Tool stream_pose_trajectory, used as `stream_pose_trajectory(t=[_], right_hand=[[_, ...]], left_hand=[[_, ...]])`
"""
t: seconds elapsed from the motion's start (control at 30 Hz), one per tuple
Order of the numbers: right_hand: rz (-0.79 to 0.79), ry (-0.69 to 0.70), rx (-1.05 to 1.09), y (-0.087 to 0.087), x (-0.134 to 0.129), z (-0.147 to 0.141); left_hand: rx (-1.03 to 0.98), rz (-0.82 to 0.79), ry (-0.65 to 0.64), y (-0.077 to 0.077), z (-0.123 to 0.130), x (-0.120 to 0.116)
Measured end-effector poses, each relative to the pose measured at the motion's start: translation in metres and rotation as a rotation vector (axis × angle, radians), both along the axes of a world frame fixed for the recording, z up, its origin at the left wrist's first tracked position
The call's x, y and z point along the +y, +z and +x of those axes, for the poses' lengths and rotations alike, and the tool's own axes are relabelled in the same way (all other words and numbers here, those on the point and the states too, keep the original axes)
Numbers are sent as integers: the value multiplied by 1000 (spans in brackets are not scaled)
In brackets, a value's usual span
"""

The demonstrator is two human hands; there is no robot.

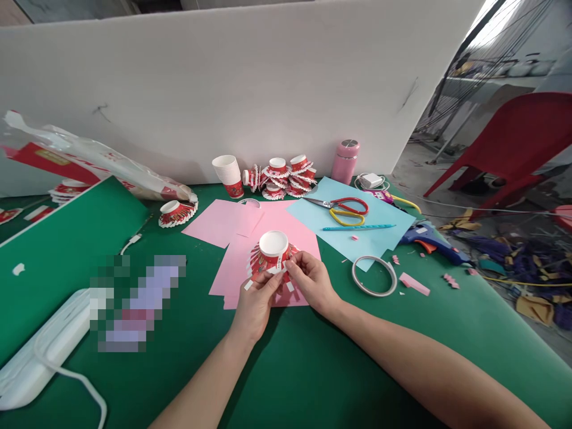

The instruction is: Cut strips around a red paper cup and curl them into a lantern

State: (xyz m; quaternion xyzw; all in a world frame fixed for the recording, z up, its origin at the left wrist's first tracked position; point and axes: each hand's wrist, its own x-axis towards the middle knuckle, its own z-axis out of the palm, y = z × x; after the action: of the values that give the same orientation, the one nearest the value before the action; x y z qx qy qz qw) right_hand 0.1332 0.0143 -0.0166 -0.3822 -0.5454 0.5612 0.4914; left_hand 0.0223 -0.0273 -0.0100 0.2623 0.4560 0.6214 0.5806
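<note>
A red and white paper cup (273, 244) stands base up on sheets of pink paper (232, 268), its side cut into fringes that fan outward. Just in front of it, my left hand (258, 298) pinches a small white strip of tape, thumb against fingers. Short white pieces stick to my fingertips and beside them. My right hand (313, 283) is closed in a pinch at the same strip, close against the cup's side. The fingers hide part of the cup's front and of the strip.
Right of the hands are a tape roll (374, 276), scissors (348, 210) and a blue pen (357, 227) on blue paper (370, 247), and a glue gun (433, 243). Behind stand stacked cups (227, 173), fringed cups (277, 173) and a pink bottle (345, 162). A power strip (44, 345) lies left.
</note>
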Motion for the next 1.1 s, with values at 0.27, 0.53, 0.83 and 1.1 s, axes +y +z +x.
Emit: stream_pose_trajectory(t=[0.27,0.53,0.83,1.1], right_hand=[[32,-2,-23,1,-1,0],[96,-15,-47,-3,0,3],[111,-98,-155,0,0,5],[81,-249,-408,-3,-5,9]], left_hand=[[13,-22,23,-3,-2,1],[6,47,-35,0,-2,1],[-17,129,-43,0,-2,4],[4,171,-111,-1,-5,4]])
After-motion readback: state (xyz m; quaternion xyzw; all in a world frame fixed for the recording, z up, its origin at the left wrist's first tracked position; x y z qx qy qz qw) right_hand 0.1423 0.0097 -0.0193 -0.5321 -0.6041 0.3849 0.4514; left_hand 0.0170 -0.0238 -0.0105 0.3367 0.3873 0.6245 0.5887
